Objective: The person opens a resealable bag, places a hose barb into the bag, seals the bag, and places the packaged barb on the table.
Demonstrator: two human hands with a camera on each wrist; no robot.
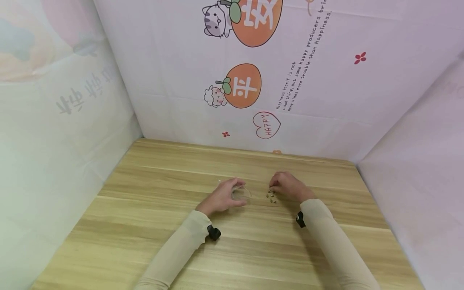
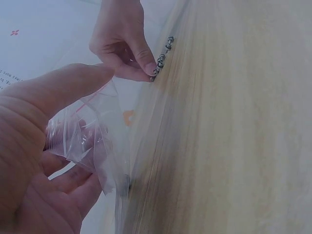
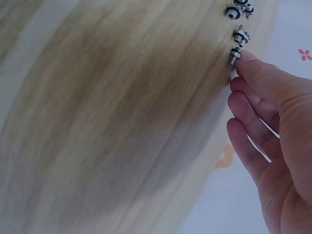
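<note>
From where I'm standing, a person is working two-handed at the wooden tabletop (image 1: pixel 250 245), and small metal fittings (image 3: pixel 240 36) are lying on it in a loose cluster, just beyond the fingertips of the right hand (image 1: pixel 290 187). That hand is pinching at the far side of the cluster: its thumb and forefinger are meeting around one fitting (image 2: pixel 152 78), mostly hidden between them, while its other fingers are curving loosely. A neighbouring fitting is sitting right by the thumb.

To the left of the cluster, the left hand (image 1: pixel 224 196) is holding a clear bag (image 2: pixel 95 109) between its thumb and its bent fingers, thumb and fingers standing well apart so that the plastic is spreading between them. A dark spot is showing low on the bag, but it is too blurred for me to name.

I'd judge that the step in hand is picking up a single fitting, with the bag staying apart from the cluster. The next move, to my mind, is calling for a secure pinch and a clean lift that is sparing the neighbours, with the left hand holding the bag steady.
</note>
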